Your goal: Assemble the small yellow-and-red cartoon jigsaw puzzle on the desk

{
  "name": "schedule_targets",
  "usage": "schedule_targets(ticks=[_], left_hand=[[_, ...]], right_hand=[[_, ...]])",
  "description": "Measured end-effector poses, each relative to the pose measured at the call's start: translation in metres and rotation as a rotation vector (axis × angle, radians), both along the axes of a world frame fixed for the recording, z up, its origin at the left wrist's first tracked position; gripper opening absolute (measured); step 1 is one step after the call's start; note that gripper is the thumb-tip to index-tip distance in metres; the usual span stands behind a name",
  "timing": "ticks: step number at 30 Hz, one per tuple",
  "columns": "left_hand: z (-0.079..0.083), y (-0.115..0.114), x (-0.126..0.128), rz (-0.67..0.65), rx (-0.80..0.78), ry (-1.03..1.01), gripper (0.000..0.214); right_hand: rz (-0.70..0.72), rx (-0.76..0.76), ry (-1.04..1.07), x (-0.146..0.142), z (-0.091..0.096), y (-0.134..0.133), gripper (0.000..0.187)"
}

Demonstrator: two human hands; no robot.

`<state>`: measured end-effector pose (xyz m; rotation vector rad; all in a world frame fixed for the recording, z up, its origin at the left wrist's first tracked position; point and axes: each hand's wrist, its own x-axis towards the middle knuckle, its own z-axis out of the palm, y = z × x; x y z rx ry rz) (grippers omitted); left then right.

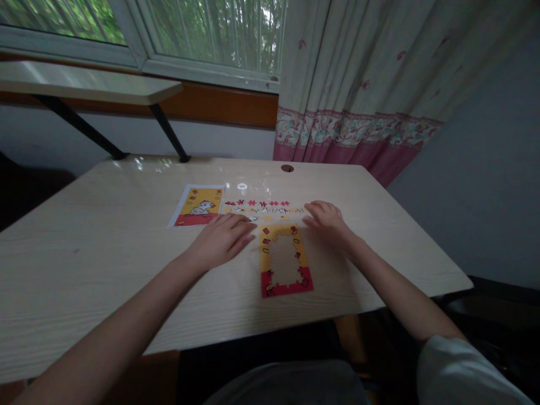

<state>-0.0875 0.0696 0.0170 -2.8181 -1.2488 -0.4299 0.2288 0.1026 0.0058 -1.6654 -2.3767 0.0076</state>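
A jigsaw border point(266, 278), yellow above and red below, lies flat in front of me, its middle showing bare wood. Just beyond it loose puzzle pieces point(270, 211) are laid out in rows, red ones farthest away and yellow and white ones nearer. My left hand point(225, 239) rests at the left end of the rows, fingers stretched out and thumb apart, partly covering a printed picture sheet's corner. At the right end is my right hand point(328, 223), its fingers loosely bent and apart. Neither hand visibly holds a piece.
The picture sheet point(202, 202), showing a white cartoon animal on yellow and red, lies left of the pieces. A round hole point(287, 168) pierces the table point(105, 253) near its back edge. A raised shelf point(97, 81) on black supports stands at back left; a curtain point(337, 101) hangs behind.
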Motion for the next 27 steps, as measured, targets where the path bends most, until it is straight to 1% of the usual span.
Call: schedule_targets(ticks=[4, 7, 10, 14, 19, 24, 27], left_hand=[[0.001, 0.009, -0.013, 0.162, 0.050, 0.009, 0.040], [-0.002, 0.014, -0.019, 0.221, 0.057, 0.033, 0.040], [-0.005, 0.016, -0.022, 0.222, 0.061, 0.045, 0.040], [-0.004, 0.016, -0.022, 0.200, 0.052, 0.023, 0.040], [-0.002, 0.015, -0.020, 0.180, 0.033, -0.006, 0.038], [-0.005, 0.016, -0.021, 0.231, 0.089, -0.009, 0.037], [-0.007, 0.016, -0.022, 0.234, 0.104, 0.017, 0.035]], right_hand=[[-0.074, 0.000, -0.037, 0.021, 0.008, 0.007, 0.038], [-0.087, -0.004, -0.042, 0.031, 0.012, 0.009, 0.034], [-0.065, -0.013, -0.032, 0.035, 0.011, 0.010, 0.033], [-0.013, -0.025, -0.040, 0.032, 0.007, 0.012, 0.033], [-0.014, -0.025, -0.033, 0.029, 0.004, 0.013, 0.035], [-0.010, -0.014, -0.026, 0.030, 0.006, 0.011, 0.036], [-0.016, -0.009, -0.023, 0.030, 0.007, 0.011, 0.036]])
